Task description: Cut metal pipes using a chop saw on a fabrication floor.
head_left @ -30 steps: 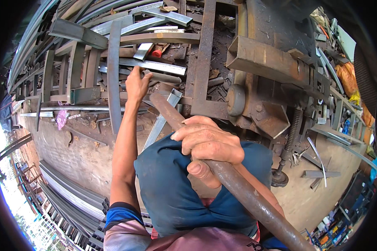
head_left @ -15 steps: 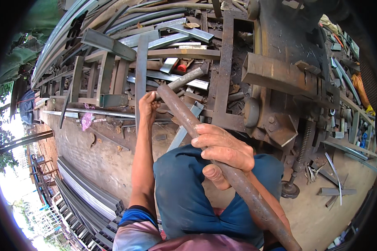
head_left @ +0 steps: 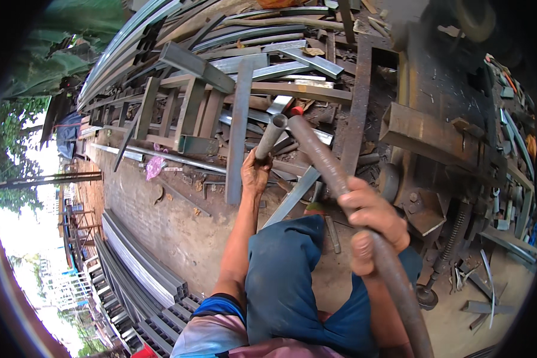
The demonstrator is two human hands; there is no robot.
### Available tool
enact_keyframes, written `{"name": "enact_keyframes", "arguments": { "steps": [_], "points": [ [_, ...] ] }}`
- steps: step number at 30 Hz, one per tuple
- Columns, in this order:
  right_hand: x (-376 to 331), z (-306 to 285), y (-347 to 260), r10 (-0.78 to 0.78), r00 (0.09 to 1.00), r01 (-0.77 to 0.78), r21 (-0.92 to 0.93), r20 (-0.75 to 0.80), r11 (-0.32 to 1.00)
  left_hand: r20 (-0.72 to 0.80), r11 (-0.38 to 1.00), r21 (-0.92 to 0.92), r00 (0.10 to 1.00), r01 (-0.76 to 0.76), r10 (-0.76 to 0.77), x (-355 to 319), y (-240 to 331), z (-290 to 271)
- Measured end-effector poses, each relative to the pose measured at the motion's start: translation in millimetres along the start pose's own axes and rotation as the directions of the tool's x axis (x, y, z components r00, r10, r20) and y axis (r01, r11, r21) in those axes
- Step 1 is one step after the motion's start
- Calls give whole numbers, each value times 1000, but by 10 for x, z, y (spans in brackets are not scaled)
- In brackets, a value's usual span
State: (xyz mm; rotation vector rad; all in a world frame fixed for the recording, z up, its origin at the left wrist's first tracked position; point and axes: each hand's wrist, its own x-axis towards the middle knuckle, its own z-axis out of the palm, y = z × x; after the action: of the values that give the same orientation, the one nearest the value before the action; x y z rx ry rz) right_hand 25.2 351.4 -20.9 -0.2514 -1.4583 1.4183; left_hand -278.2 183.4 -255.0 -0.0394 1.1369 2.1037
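Observation:
My left hand (head_left: 255, 173) is closed around the lower part of a short grey metal pipe (head_left: 271, 138), whose hollow upper end shows. A long, rusty brown pipe (head_left: 319, 152) slants across the picture from the middle down to the lower edge. My right hand (head_left: 376, 224) grips it around its middle, thumb on the near side. The tops of the two pipes lie close together in the picture; whether they touch I cannot tell. Both are held above the ground, in front of my knees.
A heavy rusty machine frame (head_left: 423, 131) with a thick square tube stands at the right. Scrap metal and square tubes (head_left: 203, 65) fill the far ground. Bundled steel channels (head_left: 143, 256) lie at the lower left. A flat steel bar (head_left: 238, 131) rises beside my left hand.
My left hand has turned the short pipe from slanting rightward to nearly upright, its hollow end now showing. The long pipe has moved right in the picture, as has the whole scene.

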Motion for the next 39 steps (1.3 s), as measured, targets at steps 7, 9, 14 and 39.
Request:
{"name": "enact_keyframes", "arguments": {
  "steps": [7,9,14,39],
  "points": [
    [0,76,38,180,976,-158,172,-122,972,102,992,100,993,-75,65,-1,254,62],
    [0,47,24,200,973,-178,180,-112,967,117,986,134,990,-100,84,-20,272,119],
    [-12,63,40,243,959,-210,212,-145,955,126,985,148,990,-89,71,-86,430,85],
    [-22,132,-31,156,983,-168,132,96,977,-545,984,-37,829,-172,124,101,684,549]
  ]
}}
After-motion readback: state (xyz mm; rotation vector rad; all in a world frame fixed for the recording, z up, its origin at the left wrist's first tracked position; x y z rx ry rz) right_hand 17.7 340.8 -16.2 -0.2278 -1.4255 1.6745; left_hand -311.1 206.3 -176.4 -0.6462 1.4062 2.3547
